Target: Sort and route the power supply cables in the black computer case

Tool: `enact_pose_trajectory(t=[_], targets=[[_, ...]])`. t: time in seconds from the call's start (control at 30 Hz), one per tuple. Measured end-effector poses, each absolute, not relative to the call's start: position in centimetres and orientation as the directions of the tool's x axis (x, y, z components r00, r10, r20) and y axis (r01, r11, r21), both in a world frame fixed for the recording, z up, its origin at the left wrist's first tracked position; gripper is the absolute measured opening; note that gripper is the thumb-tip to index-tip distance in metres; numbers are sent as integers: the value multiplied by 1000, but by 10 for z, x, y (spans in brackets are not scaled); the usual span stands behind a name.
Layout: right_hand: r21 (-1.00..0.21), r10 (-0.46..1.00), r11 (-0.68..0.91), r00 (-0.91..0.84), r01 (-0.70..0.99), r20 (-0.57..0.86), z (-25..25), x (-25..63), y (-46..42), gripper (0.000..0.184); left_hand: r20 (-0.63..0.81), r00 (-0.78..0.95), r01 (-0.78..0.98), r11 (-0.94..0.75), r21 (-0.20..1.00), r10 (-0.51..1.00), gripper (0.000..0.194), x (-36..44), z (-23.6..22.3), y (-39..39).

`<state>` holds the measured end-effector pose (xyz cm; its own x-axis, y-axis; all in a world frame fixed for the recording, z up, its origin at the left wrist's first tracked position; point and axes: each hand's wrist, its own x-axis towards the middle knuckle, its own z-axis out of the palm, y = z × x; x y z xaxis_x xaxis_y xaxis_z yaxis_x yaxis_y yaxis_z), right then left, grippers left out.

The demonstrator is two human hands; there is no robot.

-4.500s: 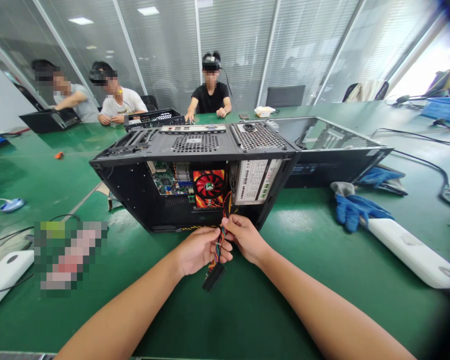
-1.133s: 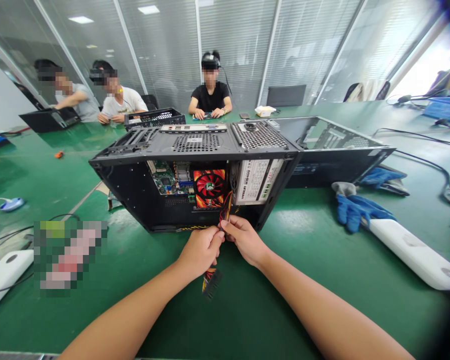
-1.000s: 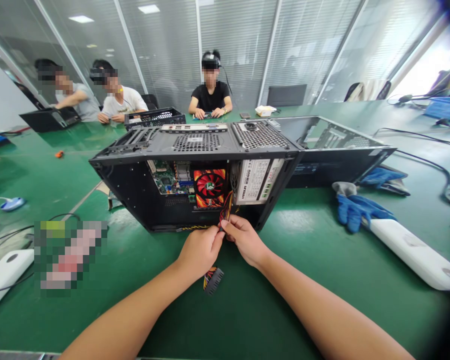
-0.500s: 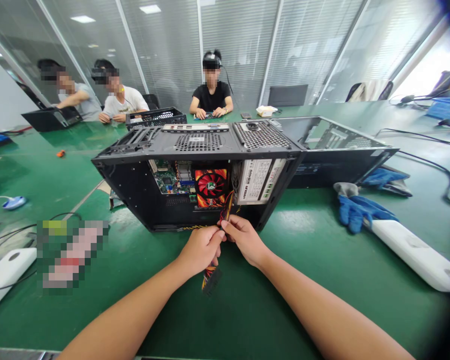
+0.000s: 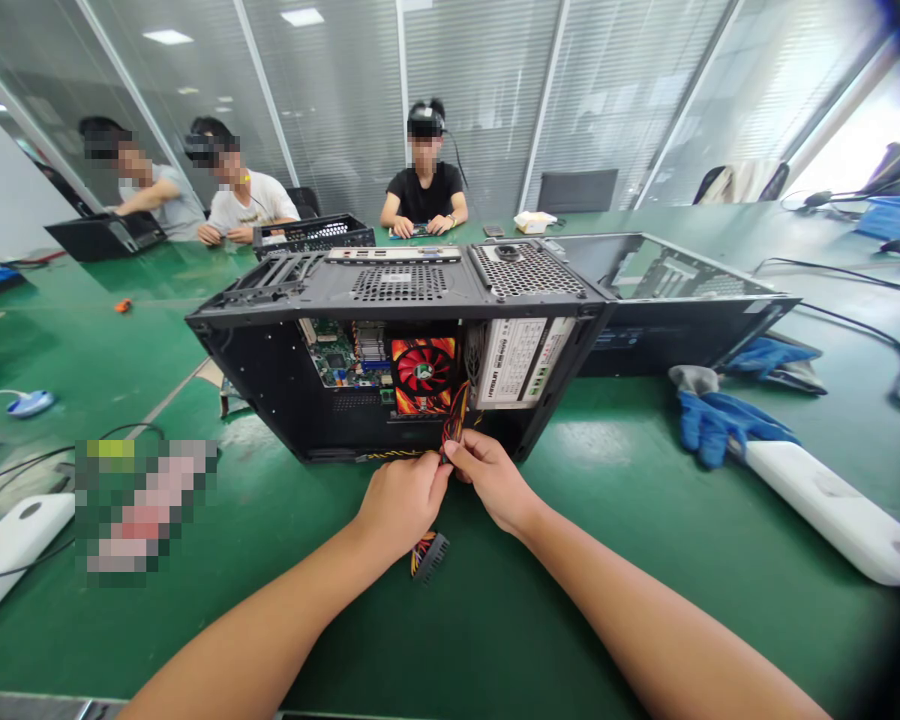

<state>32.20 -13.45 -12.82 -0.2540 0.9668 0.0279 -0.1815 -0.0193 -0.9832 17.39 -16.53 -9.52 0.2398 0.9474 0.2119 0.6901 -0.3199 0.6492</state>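
Note:
A black computer case lies before me with its side open. Inside are a green motherboard, a red fan on a flame-patterned card, and a power supply with a white label. From beside the power supply, a bundle of coloured cables runs down to my hands at the case's near edge. My left hand is closed around the bundle, and my right hand pinches it just alongside. Below my left hand hangs a black multi-pin connector. My palms hide the middle of the bundle.
To the right stands another case. Blue gloves and a white power strip lie nearer. On the left are another white strip and black cables. Three people sit across the green table.
My left hand has turned slightly, its fingers now more hidden behind the back of the hand. The dangling connector has swung a little up and right. My right hand stays nearly still.

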Motion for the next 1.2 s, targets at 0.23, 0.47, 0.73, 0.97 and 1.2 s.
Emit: enact_pose_trajectory(t=[0.23,0.47,0.73,0.97,1.2], targets=[[-977,952,-64,-307,-203,2,-124,324,-136,39,-125,327,449,-37,893,937,30,175,-96,-163],[-974,945,-60,-327,-217,14,-122,325,-137,38,-227,387,313,104,944,894,34,173,-101,-159],[-968,958,-67,-288,-240,5,-122,323,-136,43,80,316,673,-283,683,945,28,175,-97,-165],[-967,958,-73,-288,-246,1,-120,323,-137,44,134,330,737,-344,582,934,27,174,-98,-164],[-962,945,-95,-328,-255,-7,-120,325,-137,40,-167,364,348,32,937,916,32,175,-97,-162]])
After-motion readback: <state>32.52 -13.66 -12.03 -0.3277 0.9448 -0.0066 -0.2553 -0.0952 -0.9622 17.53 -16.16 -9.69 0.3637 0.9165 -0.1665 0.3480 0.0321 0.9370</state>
